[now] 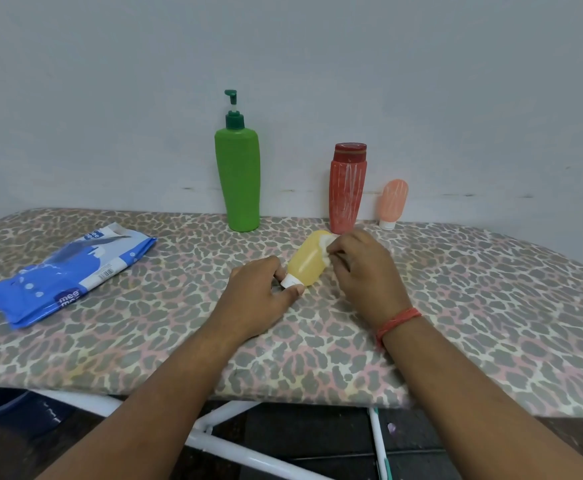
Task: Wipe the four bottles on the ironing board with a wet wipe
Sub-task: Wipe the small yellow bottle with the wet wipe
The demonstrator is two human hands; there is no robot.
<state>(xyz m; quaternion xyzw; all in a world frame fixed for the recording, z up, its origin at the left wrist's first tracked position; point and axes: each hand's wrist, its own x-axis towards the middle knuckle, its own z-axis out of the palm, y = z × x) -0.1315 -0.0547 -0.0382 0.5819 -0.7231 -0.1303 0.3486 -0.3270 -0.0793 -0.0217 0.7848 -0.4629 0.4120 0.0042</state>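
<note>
Your left hand pinches the yellow bottle by its cap; right hand rubbing the wipe could twist it loose

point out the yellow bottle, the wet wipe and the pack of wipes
yellow bottle [306,262], head view, middle of its body
wet wipe [327,241], head view, white wad against the bottle
pack of wipes [65,271], head view, centre of the blue wrapper

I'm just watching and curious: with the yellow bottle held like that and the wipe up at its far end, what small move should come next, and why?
Probably drag the wet wipe down the yellow bottle toward its white cap. The right hand pinches the wipe against the bottle's far end, the left hand steadies the cap end, and most of the body looks unwiped.
</note>
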